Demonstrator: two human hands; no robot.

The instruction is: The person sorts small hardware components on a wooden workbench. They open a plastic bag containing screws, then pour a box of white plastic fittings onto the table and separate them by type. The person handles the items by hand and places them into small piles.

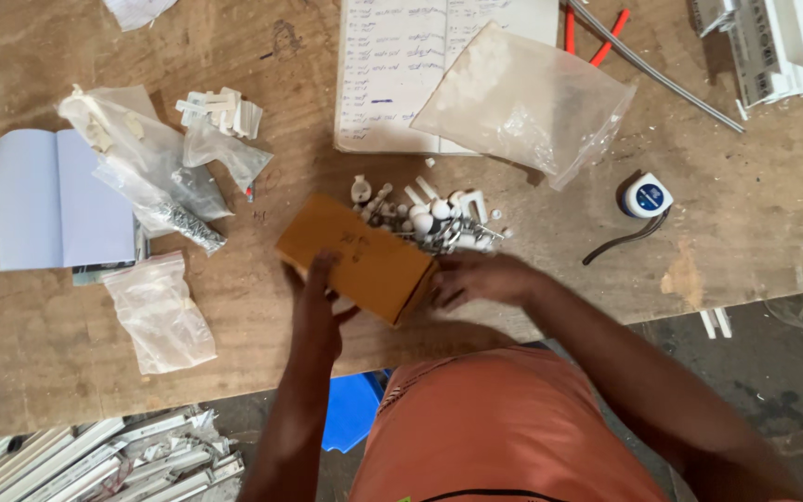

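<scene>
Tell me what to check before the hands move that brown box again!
1. Left hand on the brown cardboard box: ok, fingers rest on its near end.
2. Right hand at the box's right end: ok, it touches there.
3. Box flat on the wooden table: cannot tell, the near corner looks slightly raised.
4. Pile of small white clips and nails free of the box: not ok, it lies right against the far edge.
5. Clear plastic bag out of the way: ok, it lies apart on the open notebook.
</scene>
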